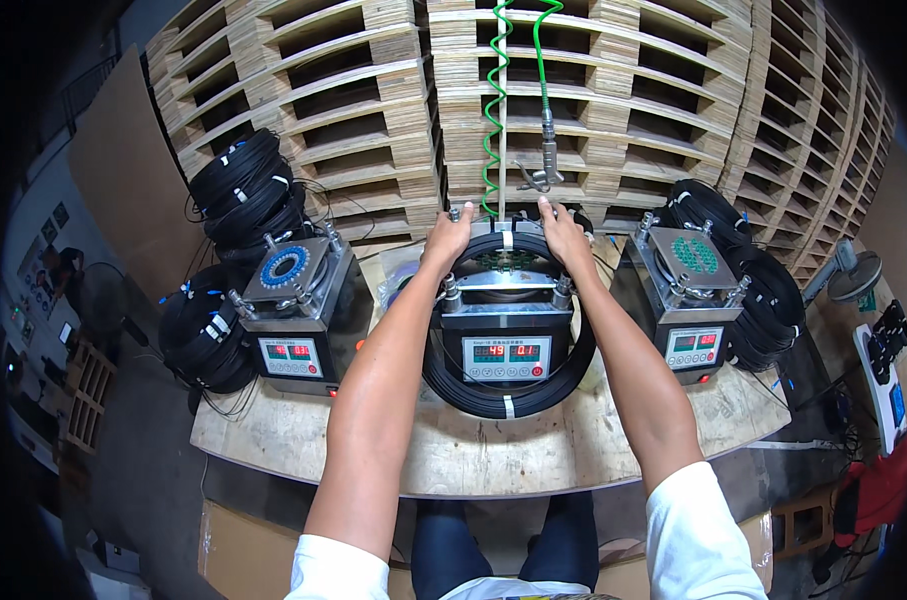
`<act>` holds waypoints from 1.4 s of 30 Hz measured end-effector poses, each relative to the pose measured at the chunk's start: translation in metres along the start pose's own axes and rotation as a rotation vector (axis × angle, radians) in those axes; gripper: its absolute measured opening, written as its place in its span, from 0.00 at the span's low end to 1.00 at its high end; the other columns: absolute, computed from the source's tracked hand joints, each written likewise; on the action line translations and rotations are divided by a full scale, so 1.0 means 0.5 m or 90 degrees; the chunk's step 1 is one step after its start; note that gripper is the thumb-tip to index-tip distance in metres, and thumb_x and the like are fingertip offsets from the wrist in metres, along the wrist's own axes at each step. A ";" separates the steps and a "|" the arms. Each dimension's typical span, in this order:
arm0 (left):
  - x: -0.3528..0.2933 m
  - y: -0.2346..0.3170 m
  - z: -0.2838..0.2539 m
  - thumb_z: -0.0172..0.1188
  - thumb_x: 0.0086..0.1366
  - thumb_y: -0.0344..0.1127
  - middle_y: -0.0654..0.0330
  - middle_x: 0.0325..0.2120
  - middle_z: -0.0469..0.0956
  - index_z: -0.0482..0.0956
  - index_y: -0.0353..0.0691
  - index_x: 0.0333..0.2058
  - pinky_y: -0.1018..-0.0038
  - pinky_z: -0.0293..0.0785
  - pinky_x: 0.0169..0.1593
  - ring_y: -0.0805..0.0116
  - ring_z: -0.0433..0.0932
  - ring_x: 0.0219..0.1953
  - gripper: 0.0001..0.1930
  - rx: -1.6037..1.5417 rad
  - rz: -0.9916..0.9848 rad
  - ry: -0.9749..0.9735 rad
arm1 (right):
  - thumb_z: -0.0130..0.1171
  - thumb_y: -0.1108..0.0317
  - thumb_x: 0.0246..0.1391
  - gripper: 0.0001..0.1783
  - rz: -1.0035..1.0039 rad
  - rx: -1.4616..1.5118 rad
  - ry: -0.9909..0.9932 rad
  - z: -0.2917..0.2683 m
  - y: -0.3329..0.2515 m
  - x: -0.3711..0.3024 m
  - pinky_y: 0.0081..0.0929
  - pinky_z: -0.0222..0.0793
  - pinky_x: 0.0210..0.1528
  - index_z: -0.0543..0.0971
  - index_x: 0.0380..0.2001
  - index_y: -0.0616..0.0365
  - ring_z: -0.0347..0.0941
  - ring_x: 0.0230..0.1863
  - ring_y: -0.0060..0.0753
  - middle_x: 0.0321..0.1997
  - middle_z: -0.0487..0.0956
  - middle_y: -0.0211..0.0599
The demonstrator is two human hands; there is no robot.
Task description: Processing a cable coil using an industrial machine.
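Partly hidden behind the middle machine (505,340) — both hands, left (447,236) and right (563,232), each clamped on the black cable coil (503,400).

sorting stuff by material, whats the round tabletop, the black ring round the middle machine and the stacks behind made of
Tabletop: likely plywood, raw pale grain. Black ring: coiled cable, probably plastic-jacketed, slightly glossy, white ties. Stacks: unfinished wooden pallets, visible slats.

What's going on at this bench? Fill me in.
A person stands at a wooden bench with three small machines. Both hands, left hand and right hand, rest on the far side of a black cable coil that rings the middle machine. More coils are stacked by the left machine and right machine.
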State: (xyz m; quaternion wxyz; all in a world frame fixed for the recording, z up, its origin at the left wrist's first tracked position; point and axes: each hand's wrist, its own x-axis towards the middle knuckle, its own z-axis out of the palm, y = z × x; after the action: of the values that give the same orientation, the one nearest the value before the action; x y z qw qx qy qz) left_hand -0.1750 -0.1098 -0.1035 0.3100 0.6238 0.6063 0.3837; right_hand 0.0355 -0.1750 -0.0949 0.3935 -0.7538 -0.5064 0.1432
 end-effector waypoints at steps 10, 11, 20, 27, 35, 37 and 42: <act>-0.022 0.020 -0.006 0.49 0.65 0.68 0.36 0.63 0.63 0.56 0.27 0.66 0.61 0.58 0.68 0.46 0.62 0.67 0.48 0.056 -0.015 0.006 | 0.39 0.36 0.64 0.37 -0.088 0.098 0.022 -0.004 0.014 0.005 0.52 0.64 0.60 0.72 0.58 0.57 0.70 0.57 0.71 0.50 0.77 0.66; -0.020 0.018 -0.005 0.49 0.65 0.68 0.36 0.63 0.63 0.56 0.27 0.66 0.61 0.58 0.68 0.46 0.62 0.67 0.48 0.056 -0.015 0.007 | 0.39 0.36 0.64 0.37 -0.088 0.099 0.022 -0.004 0.014 0.004 0.52 0.64 0.60 0.72 0.58 0.57 0.70 0.57 0.71 0.50 0.77 0.66; -0.006 0.007 -0.006 0.49 0.64 0.67 0.35 0.60 0.67 0.63 0.33 0.64 0.56 0.62 0.66 0.40 0.66 0.64 0.43 0.014 0.007 -0.017 | 0.36 0.31 0.62 0.40 0.024 -0.009 0.018 -0.014 -0.009 -0.017 0.54 0.64 0.62 0.70 0.63 0.48 0.70 0.61 0.63 0.59 0.74 0.60; -0.020 0.023 -0.014 0.47 0.66 0.67 0.32 0.59 0.67 0.66 0.20 0.59 0.61 0.60 0.66 0.43 0.65 0.65 0.46 0.032 -0.026 -0.032 | 0.36 0.30 0.61 0.41 0.020 0.019 -0.003 -0.010 0.004 0.003 0.52 0.60 0.65 0.68 0.64 0.49 0.67 0.63 0.64 0.60 0.73 0.60; -0.018 0.014 -0.010 0.48 0.65 0.67 0.40 0.60 0.69 0.64 0.37 0.64 0.55 0.62 0.65 0.43 0.68 0.63 0.42 0.056 0.003 0.025 | 0.38 0.32 0.62 0.40 -0.005 0.072 0.012 0.002 0.010 0.005 0.48 0.61 0.65 0.69 0.63 0.54 0.67 0.62 0.65 0.58 0.74 0.61; -0.014 0.013 -0.009 0.49 0.65 0.67 0.39 0.59 0.70 0.65 0.34 0.63 0.57 0.63 0.64 0.43 0.68 0.63 0.42 0.043 0.024 0.006 | 0.39 0.32 0.62 0.40 0.004 0.055 0.013 -0.001 0.011 0.006 0.48 0.61 0.65 0.70 0.62 0.55 0.67 0.62 0.65 0.58 0.74 0.62; -0.003 0.000 -0.001 0.48 0.66 0.67 0.37 0.58 0.71 0.67 0.29 0.61 0.60 0.63 0.64 0.45 0.69 0.62 0.43 0.002 0.032 0.001 | 0.39 0.33 0.62 0.39 0.035 0.002 -0.007 -0.008 0.001 -0.003 0.54 0.63 0.62 0.69 0.63 0.49 0.69 0.62 0.63 0.61 0.73 0.60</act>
State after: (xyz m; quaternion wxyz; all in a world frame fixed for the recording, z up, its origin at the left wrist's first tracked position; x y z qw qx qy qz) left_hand -0.1755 -0.1114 -0.1036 0.2985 0.6391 0.5912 0.3911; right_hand 0.0377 -0.1781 -0.0931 0.3879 -0.7659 -0.4873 0.1592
